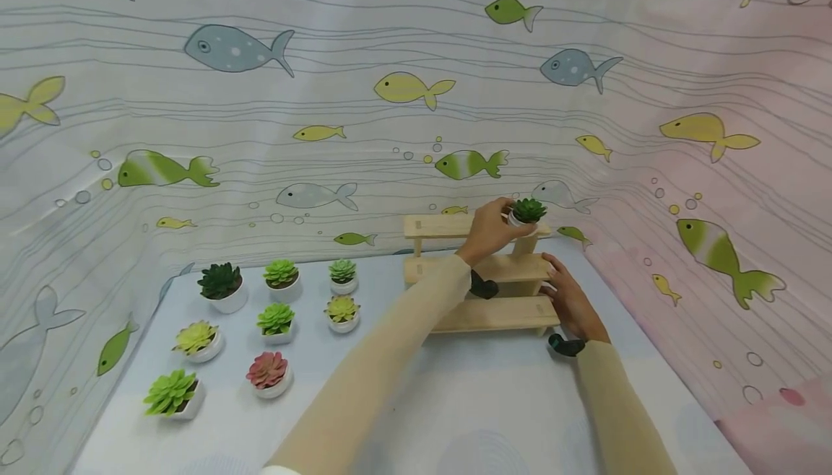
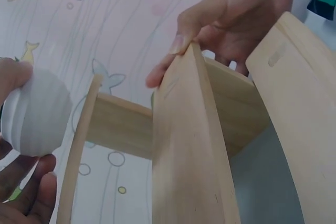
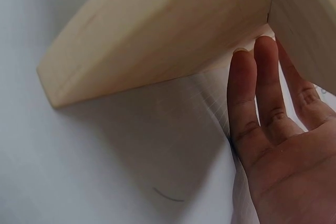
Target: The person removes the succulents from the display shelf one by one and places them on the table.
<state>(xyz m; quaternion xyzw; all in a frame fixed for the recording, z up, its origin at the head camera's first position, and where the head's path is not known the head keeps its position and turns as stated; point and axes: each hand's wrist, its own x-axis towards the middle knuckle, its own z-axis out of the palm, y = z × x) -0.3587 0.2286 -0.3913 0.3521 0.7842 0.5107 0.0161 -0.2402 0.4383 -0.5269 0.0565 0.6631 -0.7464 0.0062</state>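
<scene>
A small potted succulent [image 1: 529, 210] with dark green leaves is held by my left hand [image 1: 489, 232] over the right end of the top tier of a wooden three-tier stand [image 1: 494, 314]. In the left wrist view, its ribbed white pot [image 2: 38, 113] sits between thumb and fingers, a small gap from the top board. My right hand [image 1: 573, 303] grips the right end of the middle board, thumb on the board's face. The right wrist view shows that hand's fingers [image 3: 242, 90] stretched along the stand's side; the thumb is out of sight there.
Several potted succulents stand left on the white table [image 1: 481, 417], among them a dark green one [image 1: 222, 287], a red one [image 1: 269, 372] and a bright green one [image 1: 172, 395]. A fish-patterned cloth [image 1: 364, 49] hangs close behind the stand and along both sides.
</scene>
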